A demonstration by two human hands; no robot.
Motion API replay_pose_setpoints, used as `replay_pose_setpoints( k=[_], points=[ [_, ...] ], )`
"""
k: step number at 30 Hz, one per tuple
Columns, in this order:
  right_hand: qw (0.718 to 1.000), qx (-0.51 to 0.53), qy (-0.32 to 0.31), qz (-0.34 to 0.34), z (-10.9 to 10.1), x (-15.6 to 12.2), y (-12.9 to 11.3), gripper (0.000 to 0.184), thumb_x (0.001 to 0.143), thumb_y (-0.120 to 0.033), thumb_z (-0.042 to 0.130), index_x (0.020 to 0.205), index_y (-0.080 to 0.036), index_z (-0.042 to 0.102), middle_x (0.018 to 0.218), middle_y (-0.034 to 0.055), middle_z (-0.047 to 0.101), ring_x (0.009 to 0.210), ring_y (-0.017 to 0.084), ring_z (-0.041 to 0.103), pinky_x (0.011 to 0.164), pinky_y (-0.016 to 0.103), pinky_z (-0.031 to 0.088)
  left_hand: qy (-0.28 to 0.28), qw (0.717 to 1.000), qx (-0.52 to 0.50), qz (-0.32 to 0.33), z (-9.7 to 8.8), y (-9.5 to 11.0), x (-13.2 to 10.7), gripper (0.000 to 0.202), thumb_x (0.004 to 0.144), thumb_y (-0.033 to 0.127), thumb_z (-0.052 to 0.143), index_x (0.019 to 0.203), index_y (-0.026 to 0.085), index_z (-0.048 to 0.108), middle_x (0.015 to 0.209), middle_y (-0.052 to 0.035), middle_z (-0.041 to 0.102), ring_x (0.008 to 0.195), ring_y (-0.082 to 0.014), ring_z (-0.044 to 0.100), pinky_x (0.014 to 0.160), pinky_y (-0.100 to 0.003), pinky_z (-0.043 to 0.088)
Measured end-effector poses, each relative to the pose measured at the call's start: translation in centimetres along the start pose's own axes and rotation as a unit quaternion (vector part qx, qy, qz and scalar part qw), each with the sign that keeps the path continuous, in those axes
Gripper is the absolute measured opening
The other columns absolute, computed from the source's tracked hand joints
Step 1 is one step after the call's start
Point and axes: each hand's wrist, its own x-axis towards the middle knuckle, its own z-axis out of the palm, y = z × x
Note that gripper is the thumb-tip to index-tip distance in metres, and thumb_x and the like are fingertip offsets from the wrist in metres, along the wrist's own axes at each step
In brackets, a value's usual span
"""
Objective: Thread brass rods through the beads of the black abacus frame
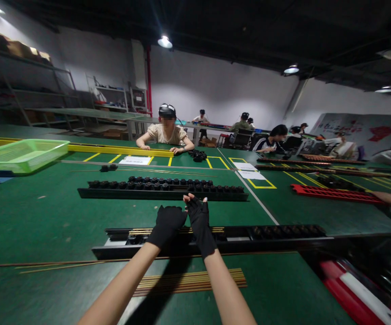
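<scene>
Both of my hands wear black half-finger gloves and meet above the near black rail. My left hand (170, 220) is closed, its back toward me, and the fist touches the edge of my right hand. Whatever its fingers hold is hidden. Loosely bent fingers stand apart on my right hand (198, 219), and I see nothing held in it. Below both hands lies the black rail (283, 241), a long channel with black parts in its right end. Thin brass rods (141, 232) rest along it. Beyond my fingertips is another black rail (114, 194) lined with small black parts.
Brass rods (185, 283) lie side by side nearest me, with longer thin rods (56, 266) at left. A green basket (43, 155) stands far left. Across the table a person (166, 128) touches a yellow rail (121, 149). A red rail (337, 193) lies right, near another person's hand (390, 198).
</scene>
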Motion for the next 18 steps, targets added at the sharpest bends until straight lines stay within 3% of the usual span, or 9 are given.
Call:
replay_pose_setpoints(
  k=[4, 7, 13, 18],
  points=[
    [1.000, 0.024, 0.005, -0.005, -0.2, 0.3, 0.3, 0.058, 0.084, -0.071, 0.043, 0.099, -0.023, 0.072, 0.099, 0.0055, 0.077, 0.106, 0.020, 0.067, 0.100, 0.038, 0.048, 0.004, 1.000, -0.025, -0.014, 0.5, 1.2, 0.6, 0.041, 0.097, 0.029, 0.032, 0.103, 0.012, 0.069, 0.102, -0.0240, 0.068, 0.098, -0.0330, 0.065, 0.087, -0.051, 0.046],
    [0.999, 0.045, 0.003, -0.008, -0.3, 0.3, 0.2, 0.054, 0.086, -0.066, 0.044, 0.099, -0.022, 0.072, 0.101, 0.0055, 0.076, 0.109, 0.018, 0.066, 0.110, 0.038, 0.040, -0.014, 0.999, -0.052, 0.000, 1.6, 1.9, 0.0, 0.027, 0.091, 0.025, 0.046, 0.104, 0.017, 0.069, 0.102, -0.0197, 0.068, 0.098, -0.0310, 0.065, 0.086, -0.046, 0.048],
    [0.997, 0.079, -0.004, 0.001, -0.9, 0.1, -0.4, 0.049, 0.092, -0.058, 0.038, 0.095, -0.024, 0.073, 0.104, 0.0022, 0.076, 0.110, 0.015, 0.065, 0.116, 0.033, 0.033, -0.031, 0.989, -0.145, 0.005, 2.9, 1.2, -0.6, 0.022, 0.088, 0.022, 0.049, 0.088, 0.015, 0.070, 0.095, -0.0192, 0.068, 0.098, -0.0308, 0.065, 0.087, -0.045, 0.048],
    [0.997, 0.079, 0.009, 0.015, -0.9, 0.0, -0.5, 0.052, 0.094, -0.057, 0.032, 0.097, -0.024, 0.072, 0.106, 0.0044, 0.075, 0.110, 0.015, 0.065, 0.115, 0.035, 0.034, 0.028, 0.954, -0.298, -0.038, 4.3, 0.4, 0.7, 0.022, 0.088, 0.027, 0.049, 0.086, 0.016, 0.069, 0.100, -0.0177, 0.070, 0.100, -0.0276, 0.065, 0.094, -0.043, 0.045]
  ],
)
